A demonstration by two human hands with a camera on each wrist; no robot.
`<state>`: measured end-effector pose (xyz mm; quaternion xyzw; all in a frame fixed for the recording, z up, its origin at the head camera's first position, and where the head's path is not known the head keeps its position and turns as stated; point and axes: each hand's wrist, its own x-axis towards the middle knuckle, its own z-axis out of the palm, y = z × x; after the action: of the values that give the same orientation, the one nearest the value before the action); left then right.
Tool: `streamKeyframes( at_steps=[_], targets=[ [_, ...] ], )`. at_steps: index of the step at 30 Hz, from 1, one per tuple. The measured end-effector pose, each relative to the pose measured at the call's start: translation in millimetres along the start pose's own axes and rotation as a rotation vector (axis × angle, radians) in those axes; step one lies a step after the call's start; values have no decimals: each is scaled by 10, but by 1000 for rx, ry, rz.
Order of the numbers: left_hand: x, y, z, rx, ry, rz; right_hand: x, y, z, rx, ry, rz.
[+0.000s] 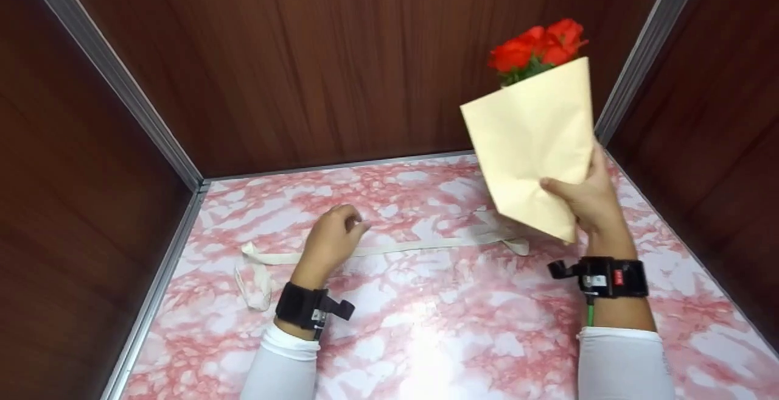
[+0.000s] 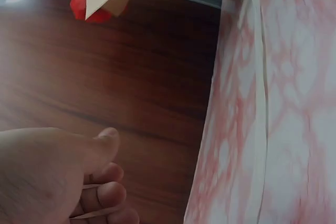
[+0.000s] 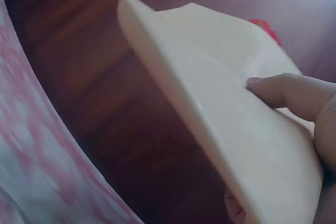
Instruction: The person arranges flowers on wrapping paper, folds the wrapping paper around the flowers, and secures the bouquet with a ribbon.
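Note:
On the right of the head view, my right hand (image 1: 593, 196) grips a cream paper wrap (image 1: 535, 138) near its lower end, thumb pressed on the front. Red flowers (image 1: 538, 45) with green leaves stick out of the top, and the bouquet tilts left above the table. The right wrist view shows the thumb (image 3: 283, 93) on the paper and fingertips behind its lower edge. My left hand (image 1: 333, 235) is over the table with loosely curled fingers and holds nothing. Beneath it runs a long cream ribbon (image 1: 420, 245), bunched at its left end and looped at its right.
The table (image 1: 389, 339) has a red and white marbled surface. Dark wood panels (image 1: 341, 65) with metal edge strips (image 1: 146, 108) enclose it at the back, left and right. Each wrist wears a black strap (image 1: 614, 277) with a small device.

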<state>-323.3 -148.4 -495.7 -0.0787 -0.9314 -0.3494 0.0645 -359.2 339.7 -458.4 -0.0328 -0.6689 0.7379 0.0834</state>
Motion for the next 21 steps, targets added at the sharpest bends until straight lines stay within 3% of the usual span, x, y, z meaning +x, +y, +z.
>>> streamKeyframes(
  at_steps=[4, 8, 12, 17, 19, 21],
  targets=[
    [6, 248, 77, -238, 34, 61, -34, 69, 455, 31, -64, -4],
    [44, 406, 226, -440, 52, 62, -100, 222, 870, 27, -122, -5],
    [102, 518, 402, -608, 23, 52, -187, 399, 1205, 6, -162, 17],
    [153, 573, 550, -944, 64, -10, -303, 600, 1504, 31, -229, 20],
    [167, 571, 591, -1033, 108, -44, -350, 652, 1586, 64, -270, 23],
    [173, 561, 622, -1061, 151, -73, -389, 691, 1638, 117, -300, 50]
  ],
)
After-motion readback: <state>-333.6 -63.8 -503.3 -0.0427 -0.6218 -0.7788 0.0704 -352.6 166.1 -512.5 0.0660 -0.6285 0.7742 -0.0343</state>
